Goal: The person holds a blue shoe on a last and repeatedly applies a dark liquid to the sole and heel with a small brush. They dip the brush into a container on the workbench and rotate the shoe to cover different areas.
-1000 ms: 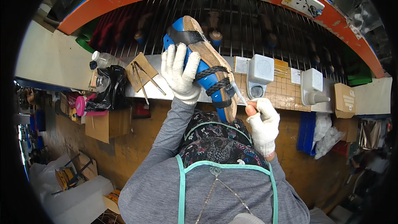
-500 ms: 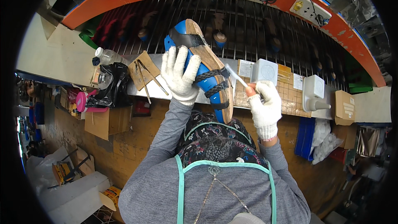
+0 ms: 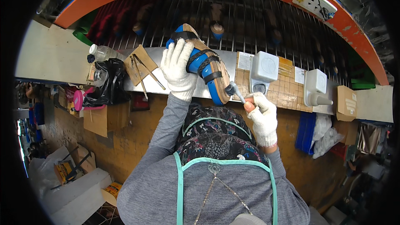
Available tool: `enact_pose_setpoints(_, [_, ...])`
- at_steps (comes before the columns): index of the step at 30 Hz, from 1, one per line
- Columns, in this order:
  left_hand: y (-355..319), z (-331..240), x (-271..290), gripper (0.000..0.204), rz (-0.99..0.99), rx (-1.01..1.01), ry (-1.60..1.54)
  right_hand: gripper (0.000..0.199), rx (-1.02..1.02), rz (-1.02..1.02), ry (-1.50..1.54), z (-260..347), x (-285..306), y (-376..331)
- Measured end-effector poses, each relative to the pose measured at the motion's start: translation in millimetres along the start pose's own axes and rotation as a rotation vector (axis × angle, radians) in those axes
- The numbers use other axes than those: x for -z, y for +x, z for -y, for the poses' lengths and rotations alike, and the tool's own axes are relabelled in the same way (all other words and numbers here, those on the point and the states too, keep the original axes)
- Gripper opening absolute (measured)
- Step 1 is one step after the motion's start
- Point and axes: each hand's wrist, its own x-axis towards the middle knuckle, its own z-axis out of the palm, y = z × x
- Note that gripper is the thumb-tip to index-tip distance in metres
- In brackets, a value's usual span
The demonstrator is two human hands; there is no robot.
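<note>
While the right hand [image 3: 263, 118] pinches a brush [image 3: 239, 93], the left hand [image 3: 179, 64] grips a sandal [image 3: 223, 77]

On its blue last [image 3: 215, 95], the sandal lies under and right of the left hand, brush at its near end. Beyond, white labels [image 3: 244, 61] on cardboard [image 3: 283, 96] are too small to read.

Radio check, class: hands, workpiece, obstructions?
Left hand holding blue last; right hand holding brush. Brush at near end of brown sole. Nothing visible between them.
</note>
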Motion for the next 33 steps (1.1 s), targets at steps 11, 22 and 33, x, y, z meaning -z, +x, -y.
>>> enact_pose_setpoints(11, [-2.1,-12.1,-6.2,0.057,0.125,-0.012,0.090,0.011,0.071,-0.207,-0.126,-0.3,-1.3,12.0])
enact_pose_setpoints(22, [11.3,-16.5,-14.9,0.058,0.147,0.069,-0.070,0.012,0.189,-0.146,-0.125,-3.5,8.6,21.9])
enact_pose_setpoints(33, [16.0,-50.0,-23.0,0.067,0.359,0.471,-0.501,0.013,0.493,-0.154,-0.331,15.9,30.9,49.3])
